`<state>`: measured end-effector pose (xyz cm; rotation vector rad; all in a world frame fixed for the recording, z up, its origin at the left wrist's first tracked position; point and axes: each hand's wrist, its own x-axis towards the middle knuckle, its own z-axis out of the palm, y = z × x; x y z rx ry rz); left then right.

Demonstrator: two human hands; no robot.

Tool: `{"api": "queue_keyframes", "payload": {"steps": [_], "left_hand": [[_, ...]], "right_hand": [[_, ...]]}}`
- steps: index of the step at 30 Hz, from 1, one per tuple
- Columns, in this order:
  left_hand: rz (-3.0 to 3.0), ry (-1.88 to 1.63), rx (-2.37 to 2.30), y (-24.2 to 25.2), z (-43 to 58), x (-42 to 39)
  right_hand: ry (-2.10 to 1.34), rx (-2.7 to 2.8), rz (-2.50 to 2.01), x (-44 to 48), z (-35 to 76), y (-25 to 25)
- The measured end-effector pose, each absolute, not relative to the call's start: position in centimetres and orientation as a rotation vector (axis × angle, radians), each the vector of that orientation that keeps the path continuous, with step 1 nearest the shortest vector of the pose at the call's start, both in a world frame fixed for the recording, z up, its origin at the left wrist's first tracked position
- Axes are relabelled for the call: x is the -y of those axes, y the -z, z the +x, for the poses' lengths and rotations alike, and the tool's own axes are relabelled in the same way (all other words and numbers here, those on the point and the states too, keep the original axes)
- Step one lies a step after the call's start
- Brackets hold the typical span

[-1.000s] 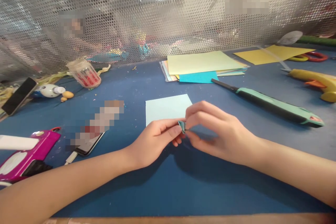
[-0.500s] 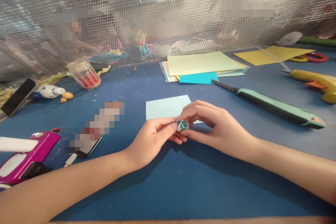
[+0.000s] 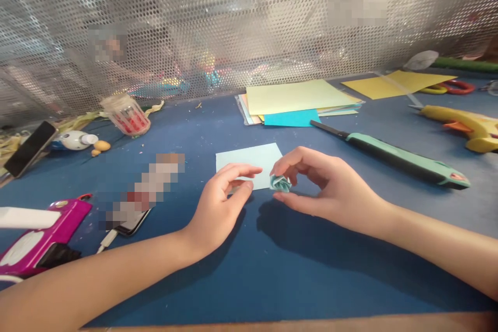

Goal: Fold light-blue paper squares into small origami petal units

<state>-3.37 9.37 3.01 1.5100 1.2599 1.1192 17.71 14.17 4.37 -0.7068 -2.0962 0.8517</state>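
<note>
Between the thumb and fingers of my right hand (image 3: 327,181) is a small light-blue paper rose (image 3: 280,183), its folded layers facing me. My left hand (image 3: 225,202) hangs just left of it, fingers stretched and a gap between thumb and forefinger, holding nothing. Behind both hands a pale blue sheet of paper (image 3: 245,158) lies on the blue tabletop; my fingers cover part of its front and right edges.
A green-handled soldering-iron-like tool or knife (image 3: 400,158) lies to the right, with a yellow glue gun (image 3: 455,119) beyond. Stacked coloured paper (image 3: 295,96) sits behind. At left are a phone (image 3: 134,220), a magenta device (image 3: 54,228) and a jar (image 3: 126,114). Perforated metal sheeting (image 3: 233,26) stands at the back.
My left hand has let go of the paper rose and drawn back to the left, its fingers opening. The right hand keeps the rose, now slightly farther right.
</note>
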Motion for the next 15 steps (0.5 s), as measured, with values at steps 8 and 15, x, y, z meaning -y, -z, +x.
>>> {"api": "queue_keyframes", "payload": {"steps": [8,15], "left_hand": [[2.313,-0.595,-1.633,-2.2,-4.2,-9.3],[2.492,-0.264,-1.701,-2.6,-4.3,-9.5]], "right_hand": [[-1.400,1.955,-0.764,-14.5,17.7,-4.5],[-1.311,2.127,-0.831,-11.0,20.4,-5.8]]}}
